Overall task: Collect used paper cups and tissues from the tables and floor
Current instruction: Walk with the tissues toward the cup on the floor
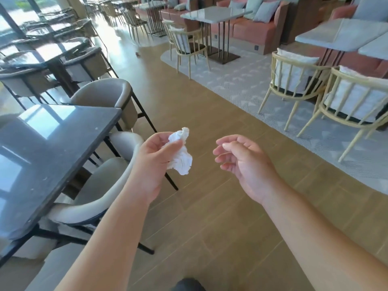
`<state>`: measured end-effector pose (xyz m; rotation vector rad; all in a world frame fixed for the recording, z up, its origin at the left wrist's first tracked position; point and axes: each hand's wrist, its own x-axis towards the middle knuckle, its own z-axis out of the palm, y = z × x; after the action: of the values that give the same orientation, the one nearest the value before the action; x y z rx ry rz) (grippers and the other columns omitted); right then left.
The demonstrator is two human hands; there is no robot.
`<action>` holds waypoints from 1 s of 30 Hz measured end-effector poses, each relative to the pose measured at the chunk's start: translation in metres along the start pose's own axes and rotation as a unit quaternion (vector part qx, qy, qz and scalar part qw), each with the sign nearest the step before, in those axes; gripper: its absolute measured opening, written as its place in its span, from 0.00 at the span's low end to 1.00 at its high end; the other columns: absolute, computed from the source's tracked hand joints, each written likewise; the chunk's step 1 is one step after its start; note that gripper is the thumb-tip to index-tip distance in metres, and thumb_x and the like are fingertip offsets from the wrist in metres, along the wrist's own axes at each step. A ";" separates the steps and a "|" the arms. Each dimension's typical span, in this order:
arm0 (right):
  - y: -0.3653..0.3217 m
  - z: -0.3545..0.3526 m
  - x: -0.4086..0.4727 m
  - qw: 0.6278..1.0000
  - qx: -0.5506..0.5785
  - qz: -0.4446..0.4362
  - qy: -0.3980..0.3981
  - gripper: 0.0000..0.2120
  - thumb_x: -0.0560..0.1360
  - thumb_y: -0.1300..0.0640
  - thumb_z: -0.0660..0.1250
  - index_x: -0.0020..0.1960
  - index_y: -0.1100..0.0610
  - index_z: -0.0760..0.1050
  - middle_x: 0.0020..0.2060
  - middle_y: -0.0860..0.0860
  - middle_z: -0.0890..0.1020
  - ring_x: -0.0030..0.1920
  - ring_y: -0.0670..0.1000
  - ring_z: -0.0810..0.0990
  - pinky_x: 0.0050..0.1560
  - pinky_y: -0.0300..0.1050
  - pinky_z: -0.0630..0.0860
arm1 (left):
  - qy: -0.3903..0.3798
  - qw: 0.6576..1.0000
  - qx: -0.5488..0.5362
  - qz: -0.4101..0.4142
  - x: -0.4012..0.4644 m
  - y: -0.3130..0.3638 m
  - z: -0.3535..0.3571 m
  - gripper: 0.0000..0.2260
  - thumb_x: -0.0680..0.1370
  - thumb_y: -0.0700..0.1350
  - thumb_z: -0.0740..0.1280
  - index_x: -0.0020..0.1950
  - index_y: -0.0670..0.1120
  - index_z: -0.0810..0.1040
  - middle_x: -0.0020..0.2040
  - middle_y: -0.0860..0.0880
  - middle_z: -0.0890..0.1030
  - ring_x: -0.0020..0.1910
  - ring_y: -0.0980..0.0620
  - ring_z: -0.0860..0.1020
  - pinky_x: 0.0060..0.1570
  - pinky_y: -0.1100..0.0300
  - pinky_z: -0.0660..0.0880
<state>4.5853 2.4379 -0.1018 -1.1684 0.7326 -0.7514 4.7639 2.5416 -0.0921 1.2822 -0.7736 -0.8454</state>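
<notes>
1. Left hand (154, 159): raised over the wood-look plank floor (210, 217), fingers curled round a crumpled white paper tissue (181, 155), thumb pressed across its front.
2. Crumpled white paper tissue: held in the left hand's fingers; one twisted end stands above the fingertips, the bulk hangs below the thumb, on the side toward the right hand.
3. Right hand (243, 162): held level with the left, apart from the tissue; fingers loosely curled and holding nothing, fingertips pointing toward the tissue.
4. Dark glossy rectangular stone-look table (52, 148): to the outer side of the left hand's fingers, beyond the wrist.
5. Grey upholstered curved-back chair (98, 198): tucked at that table, just behind the left wrist.
6. Pale wooden spindle-back armchair with white cushion (354, 101): well beyond the right hand's fingers, on a grey patterned rug (241, 85).
7. Small dark object (137, 53): on the floor far ahead of both hands; too small to tell what it is.
</notes>
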 end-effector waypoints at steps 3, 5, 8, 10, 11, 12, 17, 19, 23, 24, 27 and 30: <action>0.000 0.005 0.041 1.000 -0.004 0.003 -0.003 0.09 0.76 0.59 0.62 0.47 0.52 0.81 0.41 0.51 0.85 0.41 0.48 0.82 0.42 0.43 0.76 | 0.020 1.000 -0.004 -0.002 0.037 -0.007 -0.012 0.06 0.75 0.45 0.73 0.50 0.45 0.83 0.37 0.44 0.82 0.32 0.45 0.81 0.31 0.57 0.77; 0.003 0.010 0.070 1.000 -0.010 0.011 -0.004 0.08 0.75 0.59 0.62 0.47 0.52 0.81 0.41 0.51 0.85 0.40 0.48 0.82 0.42 0.44 0.76 | 0.017 1.000 -0.013 -0.005 0.065 -0.016 -0.021 0.05 0.77 0.44 0.72 0.50 0.45 0.83 0.37 0.42 0.82 0.32 0.44 0.81 0.31 0.56 0.76; 0.006 0.021 0.124 1.000 -0.025 0.018 -0.003 0.08 0.72 0.56 0.63 0.47 0.52 0.81 0.41 0.51 0.85 0.40 0.48 0.82 0.43 0.45 0.75 | 0.009 1.000 -0.022 -0.006 0.119 -0.026 -0.037 0.04 0.79 0.42 0.69 0.49 0.47 0.83 0.36 0.43 0.81 0.32 0.44 0.80 0.32 0.56 0.76; 0.004 0.030 0.164 0.999 -0.032 0.017 0.008 0.08 0.72 0.56 0.63 0.47 0.52 0.80 0.41 0.51 0.85 0.40 0.48 0.82 0.43 0.45 0.75 | 0.007 1.000 -0.024 -0.009 0.161 -0.030 -0.049 0.03 0.79 0.42 0.69 0.49 0.47 0.83 0.37 0.43 0.81 0.33 0.44 0.80 0.32 0.55 0.76; 0.002 0.036 0.184 0.999 -0.034 0.015 0.011 0.08 0.72 0.56 0.63 0.47 0.53 0.80 0.41 0.51 0.85 0.40 0.48 0.82 0.43 0.44 0.75 | 0.007 1.000 -0.024 -0.009 0.183 -0.031 -0.056 0.03 0.78 0.43 0.69 0.50 0.46 0.82 0.38 0.44 0.81 0.33 0.45 0.81 0.33 0.55 0.77; 0.000 0.042 0.205 0.999 -0.036 0.013 0.014 0.08 0.73 0.57 0.63 0.47 0.53 0.80 0.41 0.51 0.85 0.40 0.48 0.82 0.42 0.44 0.75 | 0.011 1.000 -0.025 -0.011 0.205 -0.030 -0.063 0.04 0.78 0.43 0.70 0.51 0.45 0.82 0.39 0.45 0.82 0.34 0.46 0.82 0.33 0.56 0.77; -0.013 0.079 0.303 0.997 -0.067 0.013 0.018 0.09 0.78 0.62 0.61 0.48 0.54 0.80 0.40 0.51 0.85 0.39 0.48 0.81 0.41 0.43 0.75 | 0.011 0.999 -0.035 -0.023 0.307 -0.024 -0.097 0.05 0.78 0.43 0.71 0.53 0.44 0.81 0.39 0.48 0.83 0.35 0.49 0.82 0.33 0.58 0.78; -0.017 0.091 0.337 0.997 -0.069 0.002 0.024 0.09 0.77 0.62 0.62 0.47 0.54 0.80 0.40 0.51 0.85 0.39 0.48 0.82 0.41 0.43 0.76 | 0.011 0.999 -0.035 -0.031 0.343 -0.023 -0.107 0.07 0.77 0.44 0.72 0.53 0.44 0.81 0.40 0.48 0.83 0.36 0.49 0.82 0.34 0.57 0.78; -0.020 0.107 0.391 0.997 -0.071 0.005 0.017 0.09 0.77 0.62 0.62 0.47 0.54 0.80 0.40 0.51 0.85 0.39 0.48 0.81 0.41 0.43 0.75 | 0.013 0.998 -0.036 -0.043 0.394 -0.027 -0.121 0.07 0.79 0.42 0.71 0.56 0.42 0.80 0.41 0.47 0.83 0.38 0.47 0.82 0.38 0.53 0.78; -0.020 0.109 0.403 0.998 -0.068 0.005 0.018 0.09 0.76 0.61 0.62 0.47 0.54 0.80 0.40 0.51 0.85 0.39 0.48 0.81 0.41 0.43 0.75 | 0.011 0.998 -0.036 -0.047 0.404 -0.028 -0.123 0.08 0.79 0.43 0.71 0.56 0.42 0.80 0.42 0.46 0.83 0.38 0.46 0.82 0.38 0.52 0.77; -0.021 0.111 0.442 0.998 -0.056 0.005 0.020 0.07 0.72 0.58 0.63 0.46 0.53 0.80 0.40 0.51 0.85 0.38 0.47 0.81 0.41 0.43 0.75 | 0.018 0.998 -0.026 -0.056 0.437 -0.033 -0.130 0.08 0.79 0.43 0.71 0.56 0.42 0.80 0.43 0.46 0.83 0.39 0.45 0.82 0.40 0.50 0.77; -0.019 0.105 0.481 0.999 -0.048 0.014 0.013 0.08 0.70 0.55 0.64 0.45 0.52 0.80 0.40 0.51 0.85 0.38 0.48 0.81 0.41 0.43 0.75 | 0.032 0.998 -0.021 -0.058 0.472 -0.039 -0.130 0.10 0.77 0.44 0.72 0.55 0.42 0.80 0.43 0.45 0.83 0.39 0.45 0.82 0.39 0.50 0.77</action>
<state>4.9355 2.0912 -0.1131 -1.2351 0.8120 -0.7150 5.1033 2.1900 -0.1360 1.3204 -0.6309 -0.9049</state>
